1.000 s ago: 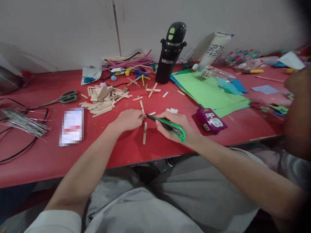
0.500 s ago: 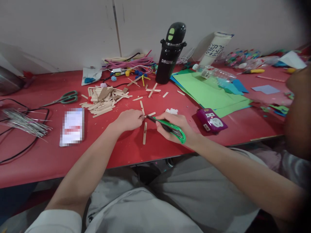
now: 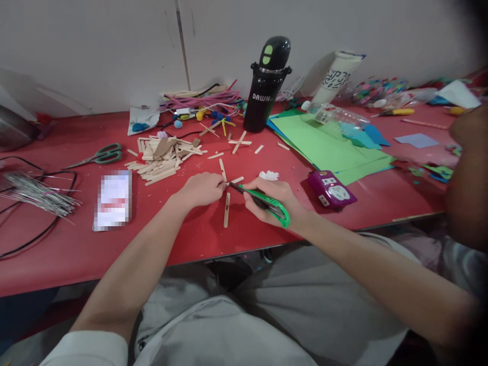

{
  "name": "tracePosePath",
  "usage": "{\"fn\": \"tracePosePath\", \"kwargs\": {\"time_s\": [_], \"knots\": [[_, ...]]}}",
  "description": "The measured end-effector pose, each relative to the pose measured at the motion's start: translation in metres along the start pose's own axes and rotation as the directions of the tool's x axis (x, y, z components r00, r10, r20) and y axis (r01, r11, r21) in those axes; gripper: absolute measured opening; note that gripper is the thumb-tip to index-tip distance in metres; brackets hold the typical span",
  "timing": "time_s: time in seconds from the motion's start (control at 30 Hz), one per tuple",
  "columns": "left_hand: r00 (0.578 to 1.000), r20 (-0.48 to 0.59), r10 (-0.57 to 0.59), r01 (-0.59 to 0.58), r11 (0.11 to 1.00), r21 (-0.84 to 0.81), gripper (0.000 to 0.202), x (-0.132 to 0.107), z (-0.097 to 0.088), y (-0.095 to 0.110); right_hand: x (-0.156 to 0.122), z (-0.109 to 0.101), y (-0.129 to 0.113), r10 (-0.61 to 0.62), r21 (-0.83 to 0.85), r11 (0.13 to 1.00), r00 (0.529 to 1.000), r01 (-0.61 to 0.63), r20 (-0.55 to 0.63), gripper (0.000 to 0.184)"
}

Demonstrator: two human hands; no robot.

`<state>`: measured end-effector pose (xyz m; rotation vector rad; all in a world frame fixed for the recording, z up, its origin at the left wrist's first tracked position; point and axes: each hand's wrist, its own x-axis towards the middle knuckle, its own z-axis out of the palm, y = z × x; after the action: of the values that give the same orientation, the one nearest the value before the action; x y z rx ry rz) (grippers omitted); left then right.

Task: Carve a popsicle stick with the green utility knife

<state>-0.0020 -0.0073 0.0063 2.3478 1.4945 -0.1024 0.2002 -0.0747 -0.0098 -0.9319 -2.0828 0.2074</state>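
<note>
My left hand [image 3: 201, 188] is closed in a pinch, pressing down a wooden craft stick [image 3: 222, 169] on the red table [image 3: 68, 239]. My right hand [image 3: 273, 200] is wrapped round a green utility knife [image 3: 264, 200], its blade tip touching the stick just beside my left fingertips. Another craft stick [image 3: 226, 210] with a red slot lies on the table right below the two hands. A short stick piece [image 3: 238, 179] sits behind the blade.
A heap of craft sticks [image 3: 163, 156] and green-handled scissors [image 3: 99, 155] lie at the left, with a phone [image 3: 113, 199] and wire bundle [image 3: 36, 195] nearer. A black bottle [image 3: 266, 84] stands behind. Green paper sheets [image 3: 328, 147] and a purple power adapter [image 3: 331, 188] lie right. Another person's arm [image 3: 467, 178] is at far right.
Hardly anything differs; my right hand with the knife has shifted very slightly left toward the stick, and my left hand stays in place.
</note>
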Motion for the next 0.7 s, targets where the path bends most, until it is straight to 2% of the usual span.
{"fn": "tracePosePath", "kwargs": {"time_s": [0.3, 0.53, 0.7], "knots": [[1.0, -0.009, 0.004, -0.004, 1.0, -0.01, 0.038, -0.0001, 0.0006, -0.0012, -0.0028, -0.0003, 0.0017, -0.03, -0.022, 0.999, 0.999, 0.031, 0.031, 0.007], [1.0, -0.013, 0.014, -0.015, 1.0, -0.023, 0.036, -0.001, -0.0002, -0.0004, -0.0007, -0.0034, -0.0019, 0.096, 0.03, 0.995, 0.995, -0.095, -0.023, 0.007], [1.0, -0.016, 0.016, -0.016, 1.0, -0.016, 0.036, -0.0014, -0.0002, 0.0005, -0.0007, -0.0023, -0.0014, 0.085, 0.009, 0.996, 0.995, -0.085, -0.044, 0.003]]}}
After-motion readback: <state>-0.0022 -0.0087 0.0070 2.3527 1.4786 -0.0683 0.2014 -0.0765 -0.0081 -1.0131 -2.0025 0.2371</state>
